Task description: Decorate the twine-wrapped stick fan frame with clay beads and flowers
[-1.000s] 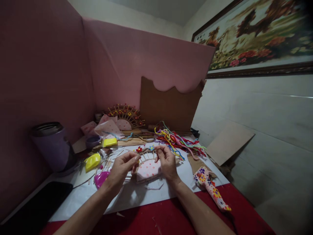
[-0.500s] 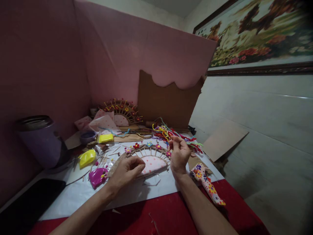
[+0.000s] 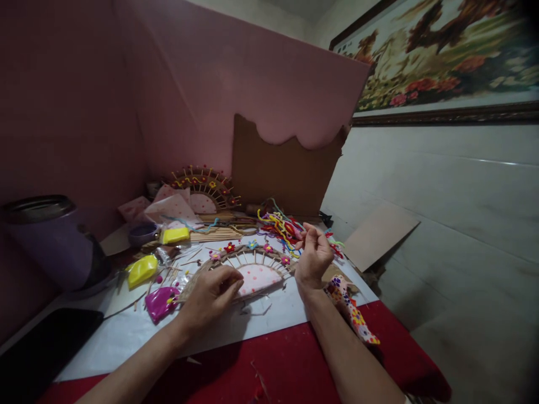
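A half-round cardboard fan (image 3: 257,278) lies in front of me, with a polka-dot centre, stick spokes and clay flowers (image 3: 252,245) along its rim. My left hand (image 3: 213,294) is over its left part, thumb and forefinger curled close together; whatever they hold, if anything, is too small to see. Beside the fan's right end my right hand (image 3: 314,258) is raised with fingers pinched. What sits in that pinch I cannot make out. Just beyond it lies a heap of coloured pipe cleaners (image 3: 280,224).
Yellow clay packs (image 3: 142,271) and a magenta one (image 3: 161,303) lie on the left, near a purple tumbler (image 3: 50,247) and a black phone-like slab (image 3: 50,342). Behind are thin sticks (image 3: 219,233), a second fan (image 3: 206,185) and cardboard (image 3: 282,174). A flower-patterned object (image 3: 351,308) lies right.
My right hand has moved slightly right, away from the fan's end. My left hand stays over the fan's left part. The whole view has shifted a little.
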The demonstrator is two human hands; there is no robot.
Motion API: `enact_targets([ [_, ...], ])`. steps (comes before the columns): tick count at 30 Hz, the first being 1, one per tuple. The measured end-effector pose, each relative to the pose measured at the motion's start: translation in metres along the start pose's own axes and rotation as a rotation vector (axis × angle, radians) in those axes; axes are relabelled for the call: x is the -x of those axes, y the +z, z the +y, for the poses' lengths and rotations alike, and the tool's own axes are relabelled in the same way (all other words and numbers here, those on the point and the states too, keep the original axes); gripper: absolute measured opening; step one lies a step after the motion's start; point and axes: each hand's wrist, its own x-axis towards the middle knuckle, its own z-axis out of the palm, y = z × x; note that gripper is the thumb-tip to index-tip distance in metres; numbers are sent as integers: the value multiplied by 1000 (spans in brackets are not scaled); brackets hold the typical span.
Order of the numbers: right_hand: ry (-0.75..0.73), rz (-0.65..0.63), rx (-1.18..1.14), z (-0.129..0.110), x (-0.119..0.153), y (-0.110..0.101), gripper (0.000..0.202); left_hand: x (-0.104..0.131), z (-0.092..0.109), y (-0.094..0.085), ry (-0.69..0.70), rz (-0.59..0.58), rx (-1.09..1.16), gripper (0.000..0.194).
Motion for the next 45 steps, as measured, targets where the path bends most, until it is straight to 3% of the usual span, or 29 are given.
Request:
enact_targets([
  [4,-57,4,0,3,-2,0,23,1,-1,1,45,-6,-9,13],
  [15,-12,-84,-78,2,2,1,28,5,-2,3,202,-49,-159,13],
  [24,-17,-130,66,7,-1,1,29,4,-2,4,261,-38,-198,15],
  [30,-23,-252,326,15,-13,-7,33,6,-5,5,261,-50,-205,15],
  [37,47,-358,431,26,-25,-13,23,5,-3,6,280,-39,-205,16],
  [45,190,-450,380,27,-24,-12,38,4,-3,5,289,-34,-216,15],
])
